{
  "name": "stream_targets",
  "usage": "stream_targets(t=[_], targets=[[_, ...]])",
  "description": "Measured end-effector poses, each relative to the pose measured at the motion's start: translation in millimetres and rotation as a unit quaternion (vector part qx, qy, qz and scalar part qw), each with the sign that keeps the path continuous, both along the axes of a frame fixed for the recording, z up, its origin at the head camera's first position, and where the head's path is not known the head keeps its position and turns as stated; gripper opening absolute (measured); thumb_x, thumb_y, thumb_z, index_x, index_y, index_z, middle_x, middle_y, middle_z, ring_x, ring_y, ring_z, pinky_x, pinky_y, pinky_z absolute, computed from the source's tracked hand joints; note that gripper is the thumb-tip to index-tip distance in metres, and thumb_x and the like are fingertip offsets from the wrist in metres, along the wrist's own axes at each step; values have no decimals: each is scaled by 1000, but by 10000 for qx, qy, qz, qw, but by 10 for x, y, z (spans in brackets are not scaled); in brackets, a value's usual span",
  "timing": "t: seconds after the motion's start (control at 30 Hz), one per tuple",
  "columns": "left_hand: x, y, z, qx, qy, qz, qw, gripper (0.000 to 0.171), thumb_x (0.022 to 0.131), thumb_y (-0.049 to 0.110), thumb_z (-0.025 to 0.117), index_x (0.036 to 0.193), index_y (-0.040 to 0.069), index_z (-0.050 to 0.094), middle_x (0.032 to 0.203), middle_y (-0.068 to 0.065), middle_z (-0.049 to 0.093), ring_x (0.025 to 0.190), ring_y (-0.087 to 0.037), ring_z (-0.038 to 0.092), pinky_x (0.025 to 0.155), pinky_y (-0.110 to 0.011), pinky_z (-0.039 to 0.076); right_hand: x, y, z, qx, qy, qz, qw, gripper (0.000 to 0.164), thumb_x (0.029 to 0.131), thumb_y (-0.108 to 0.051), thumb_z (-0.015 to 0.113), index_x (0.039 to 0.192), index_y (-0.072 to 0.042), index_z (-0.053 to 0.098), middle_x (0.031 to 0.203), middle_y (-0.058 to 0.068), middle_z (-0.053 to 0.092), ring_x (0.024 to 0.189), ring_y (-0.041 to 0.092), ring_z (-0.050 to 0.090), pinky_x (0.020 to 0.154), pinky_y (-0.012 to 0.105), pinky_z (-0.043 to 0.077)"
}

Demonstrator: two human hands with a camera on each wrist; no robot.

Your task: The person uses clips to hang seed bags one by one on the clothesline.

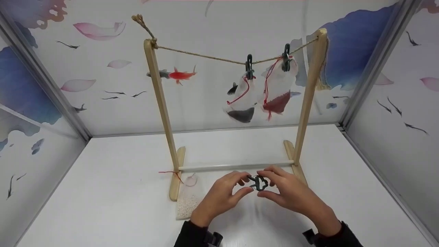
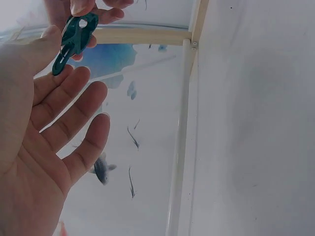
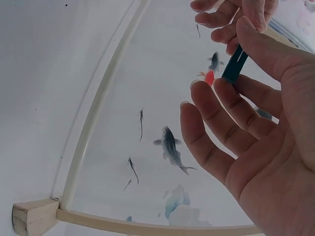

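In front of the wooden frame, both hands hold one dark green clothes clip (image 1: 259,183) between them. My left hand (image 1: 224,193) pinches one end with thumb and forefinger, its other fingers spread in the left wrist view. At the clip's other end is my right hand (image 1: 289,190), thumb and fingertips on it; the right wrist view shows the clip (image 3: 235,64) between them. A sheer drawstring pouch (image 1: 188,202) with white grains lies on the table by my left wrist. Two more pouches, one with dark contents (image 1: 242,115) and one with red contents (image 1: 277,103), hang from the rope.
The frame has a left post (image 1: 160,106), a right post (image 1: 308,99) and a white bottom bar (image 1: 236,167). A sagging rope (image 1: 202,55) joins the posts. Two clips, the left clip (image 1: 249,65) and the right clip (image 1: 286,58), grip it. Printed panels enclose the white table (image 1: 120,192).
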State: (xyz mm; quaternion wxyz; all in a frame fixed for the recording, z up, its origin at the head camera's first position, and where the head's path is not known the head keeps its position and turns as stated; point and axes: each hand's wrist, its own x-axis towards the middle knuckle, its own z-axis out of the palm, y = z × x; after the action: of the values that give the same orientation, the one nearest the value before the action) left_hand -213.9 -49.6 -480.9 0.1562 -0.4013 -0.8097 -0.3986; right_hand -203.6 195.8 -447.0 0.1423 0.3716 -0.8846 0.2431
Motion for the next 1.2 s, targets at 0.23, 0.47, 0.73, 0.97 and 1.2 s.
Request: stream_targets(t=[0.23,0.47,0.73,0.97,1.2], targets=[[-13,-59,40,92,156,155,9997,30,102,31,62,122,9,67,105,0,70,95,-9,65,79,-27,53,2,-15,-3,-1,14,18,10000,51,89,-32,80,131,-7,64,118,-2,61,82,12,64,68,25,55],[-68,-291,93,429,266,471,9976,27,100,28,65,118,9,71,104,5,72,94,-8,66,79,-27,54,37,-60,9,137,-109,-116,9998,49,90,-31,80,131,-9,65,116,-4,60,82,10,64,68,25,55],[-106,-699,143,1081,199,974,9892,18,96,18,71,112,11,75,104,6,74,93,-10,69,80,-31,57,136,-228,-46,322,-254,11,9992,35,94,-26,76,124,-9,69,110,-4,62,81,5,63,69,24,55],[-109,-1086,91,1452,-629,1667,9732,20,99,24,69,113,12,76,100,6,75,89,-15,67,78,-32,54,148,-629,-186,492,-1197,533,9902,27,99,-26,69,116,-5,72,103,3,68,94,18,66,79,33,55],[-148,-1398,-136,1842,-1463,2197,9468,21,101,24,66,113,10,75,99,-7,75,91,-22,69,78,-29,53,-227,-1175,-290,349,-2366,441,9700,29,96,-20,69,111,5,72,92,7,73,81,16,67,74,32,55]])
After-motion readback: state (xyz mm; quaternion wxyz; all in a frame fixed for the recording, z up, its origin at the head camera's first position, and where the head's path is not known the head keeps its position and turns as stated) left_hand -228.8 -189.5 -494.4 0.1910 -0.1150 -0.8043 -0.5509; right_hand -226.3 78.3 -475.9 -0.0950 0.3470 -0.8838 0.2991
